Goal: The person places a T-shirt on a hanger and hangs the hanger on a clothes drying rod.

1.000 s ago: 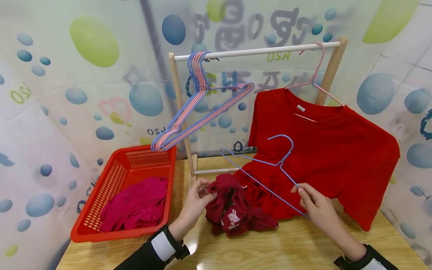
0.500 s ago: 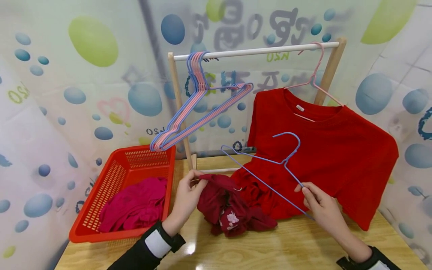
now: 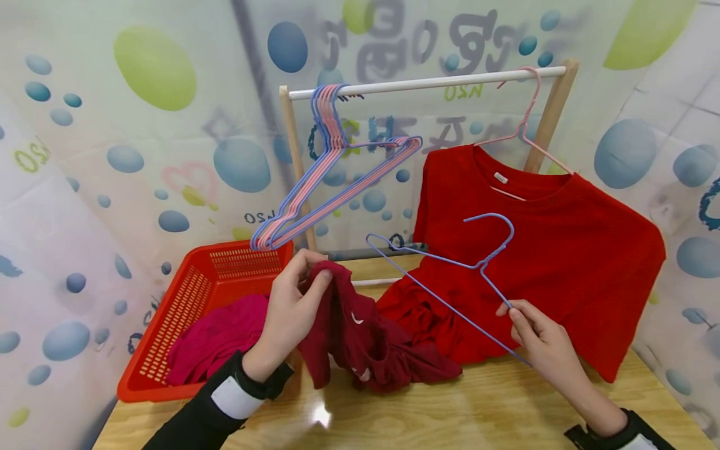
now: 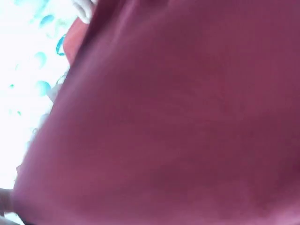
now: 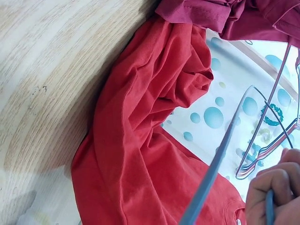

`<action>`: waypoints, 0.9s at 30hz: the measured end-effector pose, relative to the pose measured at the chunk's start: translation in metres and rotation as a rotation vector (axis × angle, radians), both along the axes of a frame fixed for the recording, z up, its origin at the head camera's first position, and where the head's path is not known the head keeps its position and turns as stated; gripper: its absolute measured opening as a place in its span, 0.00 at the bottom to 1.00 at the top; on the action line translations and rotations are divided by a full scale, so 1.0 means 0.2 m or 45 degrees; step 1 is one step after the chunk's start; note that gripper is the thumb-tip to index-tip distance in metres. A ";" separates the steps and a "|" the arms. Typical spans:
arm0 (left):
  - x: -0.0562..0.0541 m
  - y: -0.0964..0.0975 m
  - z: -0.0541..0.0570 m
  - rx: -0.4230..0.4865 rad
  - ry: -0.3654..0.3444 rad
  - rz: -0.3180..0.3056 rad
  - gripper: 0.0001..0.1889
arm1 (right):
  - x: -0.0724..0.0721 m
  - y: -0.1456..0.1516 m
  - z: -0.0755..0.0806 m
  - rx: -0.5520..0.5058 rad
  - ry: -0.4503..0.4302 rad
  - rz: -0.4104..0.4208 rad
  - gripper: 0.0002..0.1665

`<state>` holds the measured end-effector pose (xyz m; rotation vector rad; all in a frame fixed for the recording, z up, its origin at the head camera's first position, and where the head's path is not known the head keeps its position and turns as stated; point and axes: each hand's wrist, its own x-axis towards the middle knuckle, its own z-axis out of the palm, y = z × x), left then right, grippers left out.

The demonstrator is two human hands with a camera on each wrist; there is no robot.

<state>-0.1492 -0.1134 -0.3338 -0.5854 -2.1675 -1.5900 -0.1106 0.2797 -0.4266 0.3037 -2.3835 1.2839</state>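
My left hand (image 3: 295, 303) pinches the edge of a dark red garment (image 3: 368, 337) between thumb and fingers, lifting that part above the table. The rest of the garment lies bunched on the wood. Its cloth (image 4: 178, 117) fills most of the left wrist view. My right hand (image 3: 537, 331) grips a blue wire hanger (image 3: 450, 256) by its right arm, hook pointing up. In the right wrist view the fingers (image 5: 276, 187) curl round the hanger's wire (image 5: 213, 173). Right behind the hanger, a bright red T-shirt (image 3: 540, 250) hangs from a pink hanger (image 3: 525, 122).
A rack with a white rail (image 3: 427, 82) stands at the back. Several blue and pink hangers (image 3: 332, 156) hang at its left end. An orange-red basket (image 3: 185, 300) on the left holds a magenta cloth (image 3: 219, 344). All stand on a wooden table (image 3: 405, 419).
My left hand has moved left and up, drawing the dark red garment's edge out; its white rabbit print has turned mostly from sight. The blue hanger has risen slightly and shifted right.
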 end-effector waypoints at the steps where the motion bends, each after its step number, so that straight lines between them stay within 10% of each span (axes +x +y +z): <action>1: 0.00 -0.01 0.00 -0.014 0.005 0.008 0.05 | 0.00 0.00 0.00 -0.003 -0.003 0.003 0.10; 20: -0.06 -0.13 -0.13 -0.489 -0.181 0.137 0.04 | 0.04 0.04 -0.03 -0.002 0.069 0.054 0.14; 27: -0.08 -0.15 -0.13 -0.406 -0.187 0.141 0.03 | 0.04 0.05 -0.05 -0.010 0.115 0.177 0.19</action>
